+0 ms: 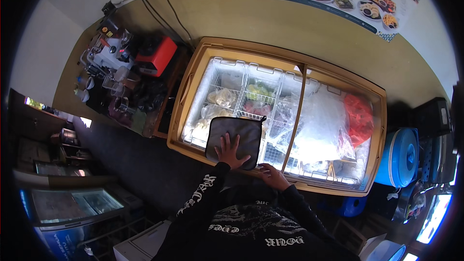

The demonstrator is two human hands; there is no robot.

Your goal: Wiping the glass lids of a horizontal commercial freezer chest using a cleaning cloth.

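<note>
My left hand (231, 153) lies flat with its fingers spread on a grey cloth with black edging (232, 127). The square cloth is spread over the glass top of a chest freezer (322, 187), at the near left, and a small loop sticks out from one corner. At the freezer's front rim is my right hand (274, 177), fingers loosely bent and nothing seen in them. Beneath the glass, wire baskets (259, 96) hold bagged food (222, 98). A large clear plastic bag (320, 127) and a red plastic bag (358, 119) fill much of the right half.
Left of the freezer, a counter carries an espresso machine (110, 52), a red appliance (156, 56) and cups. A blue drink cooler (398, 157) stands close on the right. Power cables (163, 18) hang down the wall behind. A glass-topped cabinet (79, 206) is at lower left.
</note>
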